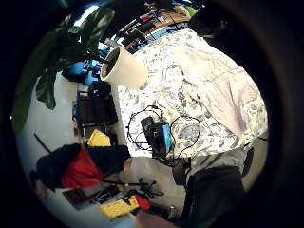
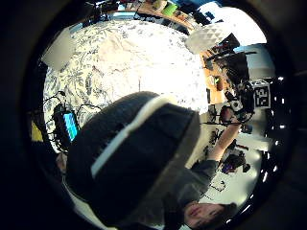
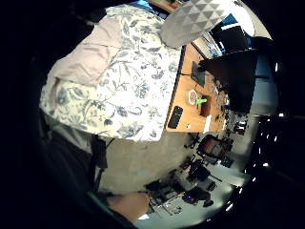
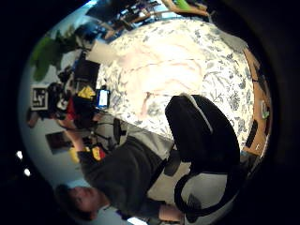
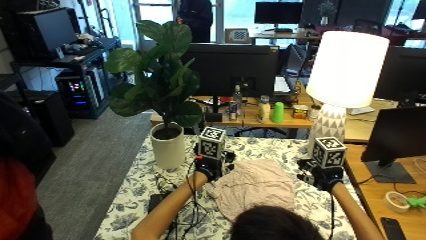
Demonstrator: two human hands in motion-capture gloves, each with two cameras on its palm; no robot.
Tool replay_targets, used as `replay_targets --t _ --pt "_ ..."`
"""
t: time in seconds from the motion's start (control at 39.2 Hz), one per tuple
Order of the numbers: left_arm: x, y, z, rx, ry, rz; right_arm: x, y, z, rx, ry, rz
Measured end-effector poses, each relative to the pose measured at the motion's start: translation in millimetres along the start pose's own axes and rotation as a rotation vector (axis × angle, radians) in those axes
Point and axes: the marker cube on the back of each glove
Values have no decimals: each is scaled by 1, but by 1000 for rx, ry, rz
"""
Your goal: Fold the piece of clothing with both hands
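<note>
Pale pink garment point(image 5: 256, 189) spread on floral worktop point(image 5: 140, 192): soft, light, limp. Best pinched at far corners. Left hand point(image 5: 208, 169), right hand point(image 5: 324, 176) raised beside it; finger state impossible to tell.

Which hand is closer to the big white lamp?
The right hand. It hovers just in front of the lamp, near the lamp's base. The left hand is across the pink garment, closer to the potted plant.
</note>
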Motion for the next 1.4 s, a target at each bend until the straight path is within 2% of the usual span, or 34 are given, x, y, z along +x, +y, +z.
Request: replay_targets --t 0.15,0.28,0.49,0.61,0.71,0.77,0.84,0.87,0.97,1.05,1.17,1.25,1.4 --pt "4 4 3 -12 -3 -9 9 -19 16 -5 -4 13" --pt "10 -4 14 -5 1 -8 3 -19 22 -22 0 7" --pt "36 0 32 -35 31 5 4 -27 30 -38 14 -1" --pt "57 -16 63 -35 114 58 1 -26 32 -30 2 -8" --pt "83 -33 108 -65 191 99 2 -27 39 -48 -2 2" --pt "98 -19 119 -127 206 114 3 -28 42 -59 2 4" --pt "123 19 118 -204 222 165 2 -27 46 -68 5 1" --pt "129 20 128 -238 217 174 2 -28 48 -70 6 1" --pt "140 -9 200 -400 128 130 3 -27 53 -80 2 0" --pt "144 -16 227 -420 74 101 8 -29 58 -92 5 7" --pt "149 -21 249 -395 62 74 14 -30 70 -112 6 21" --pt "148 -20 251 -352 21 43 13 -27 73 -126 3 31" --pt "137 -29 246 -235 -105 5 21 -42 92 -137 6 23"
